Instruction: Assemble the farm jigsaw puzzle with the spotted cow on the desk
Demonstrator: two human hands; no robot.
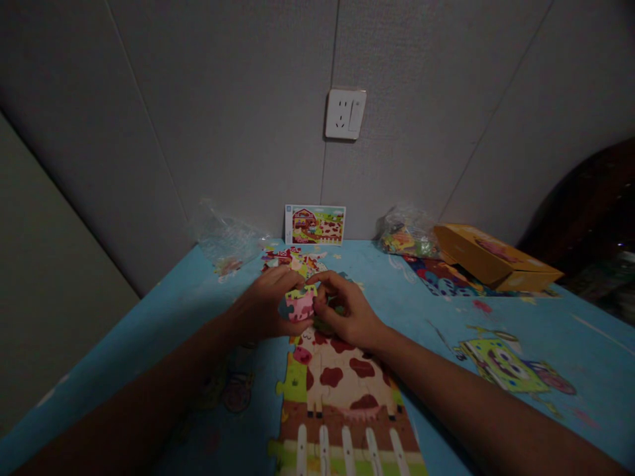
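Both hands meet over the middle of a blue cartoon-printed table [520, 317]. My left hand [262, 305] and my right hand [344, 311] pinch the same pink and green puzzle piece [300, 303] between their fingertips, holding it just above the top edge of a partly joined puzzle [342, 403] that shows a brown-spotted cow and a white fence. Loose puzzle pieces [292, 259] lie just behind the hands.
A reference picture card [314, 225] leans on the wall under a white socket [346, 114]. A clear plastic bag [225, 241] lies at the back left, a bag of pieces [407, 239] and a yellow box [491, 258] at the back right.
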